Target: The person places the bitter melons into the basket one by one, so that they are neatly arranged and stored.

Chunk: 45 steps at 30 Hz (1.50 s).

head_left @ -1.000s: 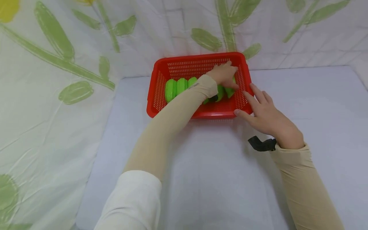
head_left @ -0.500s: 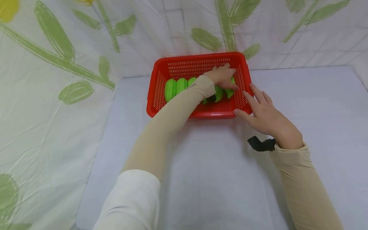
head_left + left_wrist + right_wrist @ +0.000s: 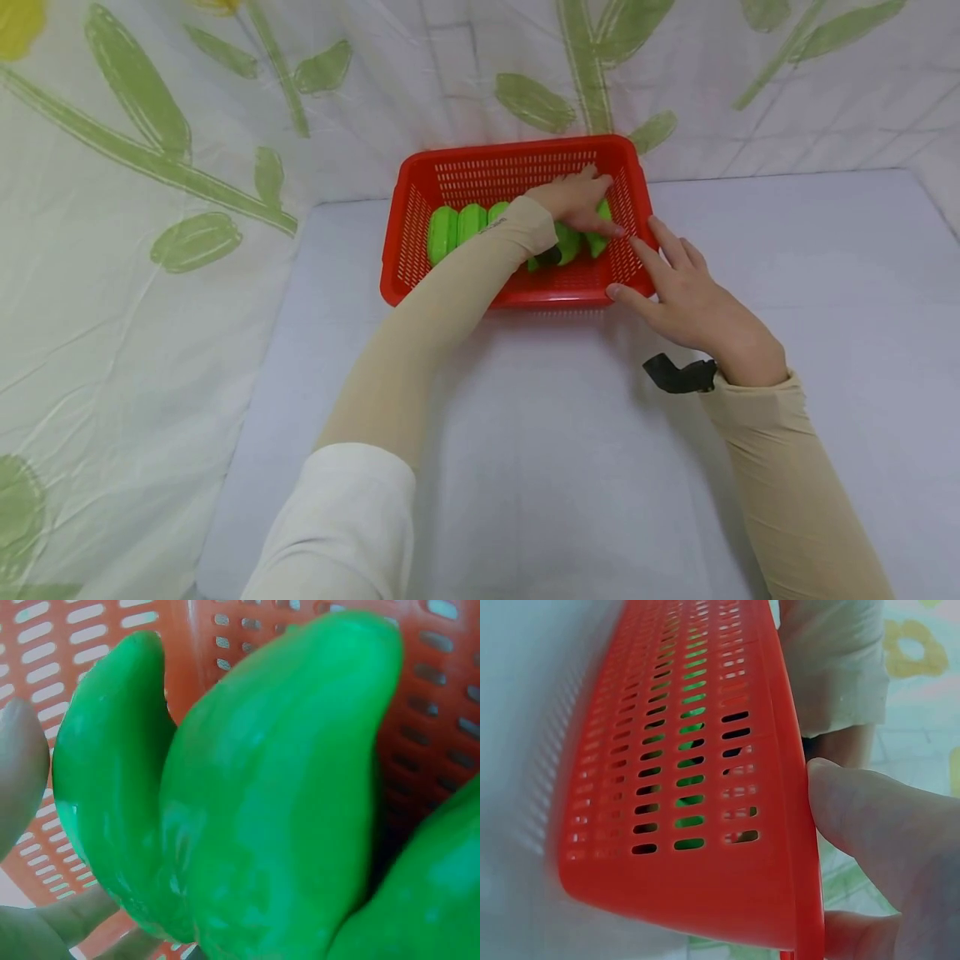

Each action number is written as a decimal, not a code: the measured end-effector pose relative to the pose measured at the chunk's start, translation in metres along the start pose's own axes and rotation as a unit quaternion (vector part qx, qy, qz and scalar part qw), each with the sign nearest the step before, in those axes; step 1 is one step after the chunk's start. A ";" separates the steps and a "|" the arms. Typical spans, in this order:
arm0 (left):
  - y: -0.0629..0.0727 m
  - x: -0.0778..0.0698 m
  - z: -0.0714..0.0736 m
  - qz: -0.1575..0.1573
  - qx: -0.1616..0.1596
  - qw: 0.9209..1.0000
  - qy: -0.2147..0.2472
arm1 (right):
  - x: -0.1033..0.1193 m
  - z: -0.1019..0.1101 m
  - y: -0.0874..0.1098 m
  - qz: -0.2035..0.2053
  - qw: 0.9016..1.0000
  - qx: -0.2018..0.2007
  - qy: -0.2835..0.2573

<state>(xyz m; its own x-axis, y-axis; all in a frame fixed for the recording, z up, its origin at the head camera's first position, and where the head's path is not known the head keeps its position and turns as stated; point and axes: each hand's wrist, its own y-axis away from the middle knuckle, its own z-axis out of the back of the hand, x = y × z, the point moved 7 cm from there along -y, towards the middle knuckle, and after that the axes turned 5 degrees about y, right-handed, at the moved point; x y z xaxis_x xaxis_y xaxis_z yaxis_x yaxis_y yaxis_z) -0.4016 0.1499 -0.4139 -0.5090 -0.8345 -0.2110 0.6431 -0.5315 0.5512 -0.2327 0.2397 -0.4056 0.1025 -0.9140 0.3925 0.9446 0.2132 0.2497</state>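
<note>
A red perforated plastic basket (image 3: pixel 566 297) holds a row of several green, curved, tapering pieces (image 3: pixel 442 235), banana-like in shape. My left hand (image 3: pixel 572 204) reaches into its right half, fingers spread over the rightmost green piece (image 3: pixel 597 243). In the left wrist view, the thumb (image 3: pixel 21 776) lies beside that piece's outer side and other fingers show below it. A fatter green piece (image 3: pixel 277 795) leans against it. My right hand (image 3: pixel 690 304) touches the basket's front right corner with extended fingers. The right wrist view shows the thumb (image 3: pixel 847 802) at the rim. My left forearm hides the middle pieces.
The basket stands at the back of a table with a pale cover (image 3: pixel 570 450), close to a white floral-printed curtain (image 3: pixel 465 75). A black strap (image 3: pixel 678 375) sticks out from my right wrist. Table surface extends in front and to both sides.
My left hand has drawn slightly to the left inside the basket. My right hand keeps its place at the corner, and the green pieces look unmoved.
</note>
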 end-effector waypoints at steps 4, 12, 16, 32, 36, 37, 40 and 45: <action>-0.001 0.000 0.001 -0.020 -0.016 1.000 -0.015 | 0.001 -0.001 -0.001 0.001 1.000 0.000 0.000; 0.009 0.000 0.009 -0.039 -0.045 0.998 -0.016 | 0.002 0.000 -0.003 0.002 1.000 0.003 -0.001; 0.024 0.000 0.018 -0.041 -0.074 0.996 -0.029 | 0.001 -0.001 -0.007 0.008 1.000 0.006 0.003; 0.125 0.012 0.013 -0.010 -0.167 0.984 -0.058 | -0.004 -0.001 -0.019 0.009 1.000 0.008 -0.002; 0.149 0.015 0.005 0.001 -0.217 0.976 -0.032 | -0.007 0.001 -0.020 0.009 1.000 0.005 -0.003; 0.155 0.015 0.002 0.005 -0.229 0.973 -0.023 | -0.008 0.002 -0.020 0.008 1.000 0.005 -0.004; 0.168 0.019 -0.006 0.010 -0.267 0.964 -0.009 | -0.010 0.002 -0.020 0.009 1.000 0.004 -0.007; 0.181 0.024 -0.025 0.034 -0.294 0.955 -0.002 | -0.016 0.001 -0.018 0.004 1.000 0.007 -0.012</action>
<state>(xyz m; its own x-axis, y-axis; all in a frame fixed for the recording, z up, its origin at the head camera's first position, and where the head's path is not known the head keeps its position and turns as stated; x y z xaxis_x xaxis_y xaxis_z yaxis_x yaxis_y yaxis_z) -0.2835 0.0296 -0.3392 -0.4566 -0.8698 -0.1869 0.8841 -0.4671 0.0139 -0.2517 0.2508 -0.4157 0.1021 -0.9041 0.4149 0.9394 0.2248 0.2588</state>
